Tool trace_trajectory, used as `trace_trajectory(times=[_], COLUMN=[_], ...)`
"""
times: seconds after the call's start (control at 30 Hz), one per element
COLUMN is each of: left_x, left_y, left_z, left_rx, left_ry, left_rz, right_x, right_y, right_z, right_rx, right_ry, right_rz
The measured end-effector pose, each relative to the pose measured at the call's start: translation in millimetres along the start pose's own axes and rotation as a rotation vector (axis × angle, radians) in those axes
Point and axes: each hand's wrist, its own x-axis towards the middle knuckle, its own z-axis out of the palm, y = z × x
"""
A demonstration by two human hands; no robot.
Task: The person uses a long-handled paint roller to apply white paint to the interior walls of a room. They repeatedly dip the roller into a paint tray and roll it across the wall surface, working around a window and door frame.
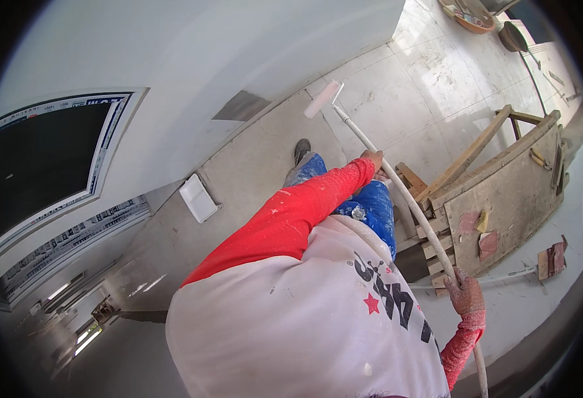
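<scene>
A long pale pole runs diagonally across my front, with a paint roller at its far end. My left hand is closed round the pole towards the roller, in front of my thigh. Farther back along the same pole, my right hand grips it low at my right side. The roller's sleeve is whitish pink and appears over the floor near the wall's foot; whether it touches anything I cannot tell. On the floor to my left lies a white paint tray.
At my right stands a wooden trestle with a worn board, carrying pinkish sandpaper pieces and tools. A pale wall with a dark window rises on the left. An orange basin and a dark bucket sit far right.
</scene>
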Motion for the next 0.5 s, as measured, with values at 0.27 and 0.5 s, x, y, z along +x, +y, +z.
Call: trace_trajectory(times=[0.27,0.5], left_x=[-0.3,-14.9], left_y=[-7.5,-54.4], left_z=[-34.1,-140.0], left_rx=[-0.095,-0.266], left_ry=[-0.019,0.040], left_rz=[-0.024,-0.072], right_x=[3.2,-8.5], right_y=[-20.5,-100.9], right_z=[5.3,100.6], right_rx=[0.012,0.099], right_ry=[-0.046,-0.128], right_rz=[0.097,0.091])
